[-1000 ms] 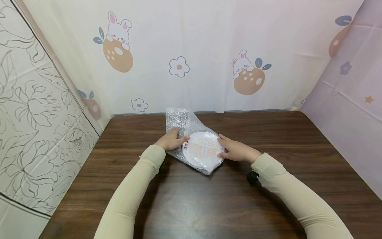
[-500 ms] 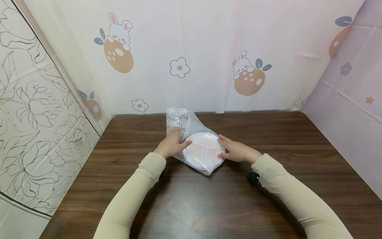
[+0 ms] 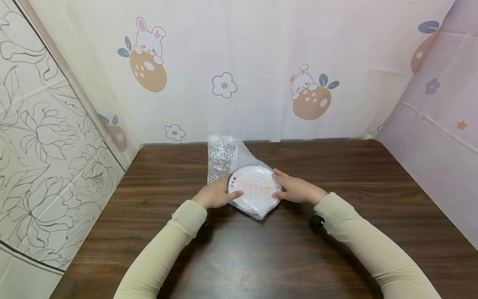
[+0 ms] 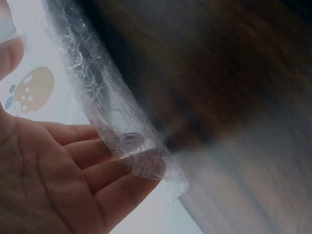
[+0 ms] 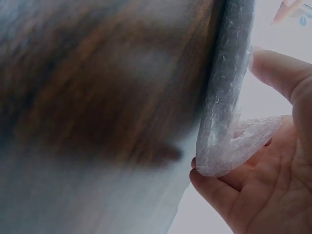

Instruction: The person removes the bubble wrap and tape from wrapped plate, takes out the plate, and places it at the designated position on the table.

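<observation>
A round white disc [image 3: 257,182] with red characters and a faint tan print lies in clear bubble wrap [image 3: 221,153] on the table. The wrap lies tight over the disc, and a loose flap reaches toward the back left. My left hand [image 3: 214,194] holds the disc's left edge, thumb on top; the head view hides its fingers. In the left wrist view, those fingers [image 4: 109,180] curl at the wrap's edge. My right hand [image 3: 298,189] grips the opposite edge. In the right wrist view, its thumb [image 5: 273,68] touches one face while the fingers bend around the folded wrap [image 5: 219,151].
The dark wooden table [image 3: 239,257] stretches around the package toward the viewer. A patterned curtain [image 3: 261,50] hangs behind its back edge, and a flower-drawn panel [image 3: 45,124] stands on the left. A lilac curtain [image 3: 440,137] borders the right.
My left hand has slid from the loose wrap toward the viewer, its fingers going out of sight at the disc's left edge. The right hand and the disc look unmoved.
</observation>
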`<state>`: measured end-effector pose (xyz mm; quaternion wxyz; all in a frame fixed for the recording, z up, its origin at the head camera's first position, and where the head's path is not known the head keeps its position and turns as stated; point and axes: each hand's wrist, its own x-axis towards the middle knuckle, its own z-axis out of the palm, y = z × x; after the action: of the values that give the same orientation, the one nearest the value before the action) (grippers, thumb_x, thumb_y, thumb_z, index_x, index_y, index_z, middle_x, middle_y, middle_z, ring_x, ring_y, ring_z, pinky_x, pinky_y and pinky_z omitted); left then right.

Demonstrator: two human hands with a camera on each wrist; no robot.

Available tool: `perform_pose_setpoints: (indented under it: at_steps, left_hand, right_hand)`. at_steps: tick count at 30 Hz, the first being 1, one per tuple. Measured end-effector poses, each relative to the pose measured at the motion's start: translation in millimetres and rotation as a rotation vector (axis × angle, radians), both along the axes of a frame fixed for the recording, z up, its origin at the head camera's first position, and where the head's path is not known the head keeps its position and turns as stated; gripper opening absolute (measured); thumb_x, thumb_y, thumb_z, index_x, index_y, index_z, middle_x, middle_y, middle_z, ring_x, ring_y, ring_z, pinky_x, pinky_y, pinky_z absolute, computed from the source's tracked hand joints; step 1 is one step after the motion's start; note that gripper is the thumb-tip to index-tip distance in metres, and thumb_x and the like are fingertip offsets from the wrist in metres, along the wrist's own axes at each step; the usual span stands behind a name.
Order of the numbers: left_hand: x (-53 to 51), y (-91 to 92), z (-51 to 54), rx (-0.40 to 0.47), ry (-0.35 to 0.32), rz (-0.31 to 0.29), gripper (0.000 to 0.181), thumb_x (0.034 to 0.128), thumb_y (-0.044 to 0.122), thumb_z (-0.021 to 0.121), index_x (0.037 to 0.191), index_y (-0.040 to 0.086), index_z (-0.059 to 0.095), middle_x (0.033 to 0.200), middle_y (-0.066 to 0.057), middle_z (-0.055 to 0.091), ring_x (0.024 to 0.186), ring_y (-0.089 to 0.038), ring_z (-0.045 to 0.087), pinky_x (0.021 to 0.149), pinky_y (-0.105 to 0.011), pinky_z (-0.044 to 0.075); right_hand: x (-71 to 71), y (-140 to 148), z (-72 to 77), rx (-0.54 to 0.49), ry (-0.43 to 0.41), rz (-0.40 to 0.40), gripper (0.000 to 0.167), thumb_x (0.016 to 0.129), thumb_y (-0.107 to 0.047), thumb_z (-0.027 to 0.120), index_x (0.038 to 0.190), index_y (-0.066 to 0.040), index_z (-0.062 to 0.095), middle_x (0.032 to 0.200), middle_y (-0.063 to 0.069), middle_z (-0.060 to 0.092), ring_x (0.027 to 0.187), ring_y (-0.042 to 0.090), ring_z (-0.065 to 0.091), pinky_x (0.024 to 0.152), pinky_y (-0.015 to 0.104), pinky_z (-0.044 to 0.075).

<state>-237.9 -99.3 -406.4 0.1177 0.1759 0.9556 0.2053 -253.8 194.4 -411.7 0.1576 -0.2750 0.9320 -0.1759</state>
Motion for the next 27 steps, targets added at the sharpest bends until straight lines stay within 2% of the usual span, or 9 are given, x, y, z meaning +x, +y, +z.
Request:
perform_pose_setpoints:
  at_steps: [7,15,22,27]
  left_hand:
    - [-0.1,1.7,-4.6,-0.040,0.005,-0.039,0.091,0.0932,0.057,0.056,0.150,-0.008,0.026,0.153,-0.024,0.037,0.141,-0.036,0.040,0.116,-0.046,0.035]
    - [-0.8,3.8,-8.3,-0.088,0.006,-0.034,0.095,0.0924,0.058,0.056,0.151,-0.010,0.023,0.150,-0.027,0.040,0.138,-0.039,0.042,0.114,-0.047,0.037]
    - [-1.1,4.0,-8.5,-0.091,0.020,-0.039,0.093,0.0920,0.056,0.058,0.150,-0.010,0.026,0.149,-0.027,0.042,0.137,-0.038,0.044,0.113,-0.046,0.038]
    - [-1.6,4.7,-7.3,-0.101,0.028,-0.046,0.093,0.0919,0.056,0.058,0.149,-0.011,0.028,0.149,-0.028,0.042,0.137,-0.039,0.044,0.114,-0.046,0.038]
  right_hand:
    - [0.4,-0.3,0.5,0.004,0.002,0.000,0.078,0.099,-0.036,0.057,0.152,0.007,0.022,0.163,0.025,0.008,0.148,0.040,0.022,0.117,0.055,0.026]
    - [0.1,0.2,2.0,-0.006,0.029,0.007,0.077,0.097,-0.035,0.060,0.151,0.007,0.025,0.162,0.025,0.013,0.148,0.040,0.021,0.118,0.055,0.026]
    - [-3.1,0.1,4.7,-0.006,0.109,0.014,0.076,0.095,-0.036,0.063,0.149,0.007,0.033,0.159,0.025,0.025,0.145,0.040,0.031,0.115,0.055,0.031]
    - [-6.4,-4.6,9.2,-0.029,0.213,0.003,0.072,0.093,-0.035,0.066,0.147,0.005,0.038,0.153,0.024,0.038,0.139,0.038,0.041,0.112,0.054,0.037]
